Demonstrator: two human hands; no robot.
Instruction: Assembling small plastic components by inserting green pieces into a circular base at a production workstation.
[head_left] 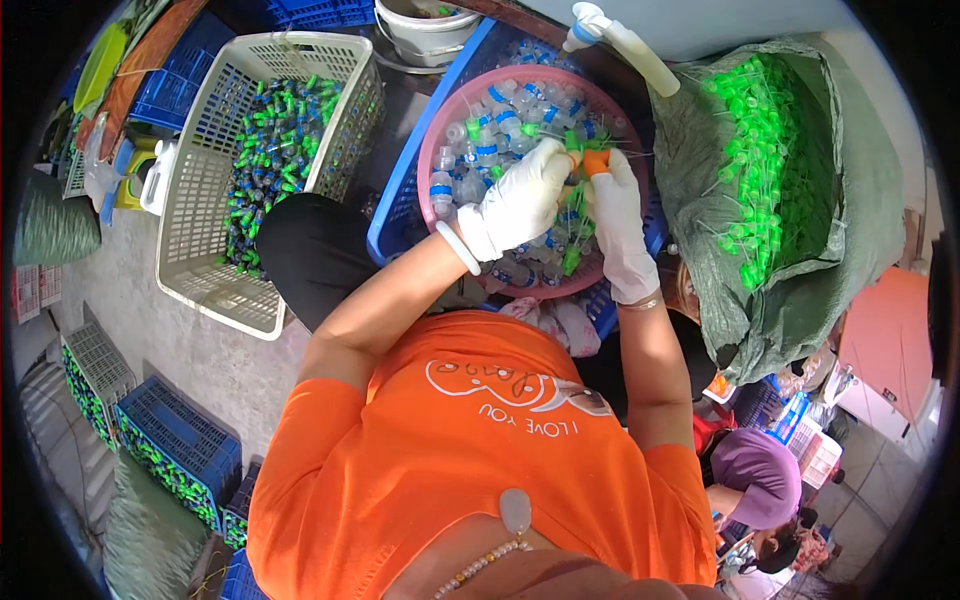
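Over a pink basin my two gloved hands are close together, fingertips nearly meeting. My left hand, in a white glove, is closed, fingers pinched near an orange fingertip cover. Opposite it my right hand, also white-gloved with an orange cover at a fingertip, is pinched closed. Green pieces show around the fingertips, but what each hand grips is too small and covered to tell. Small clear bottles with blue bands fill the basin, mixed with bright green pieces.
The basin rests in a blue crate. Left stands a pale slotted crate of small green-and-dark pieces. At right, a dark green sack holds green-topped pieces with thin tubes. A white bucket stands behind; another person is at lower right.
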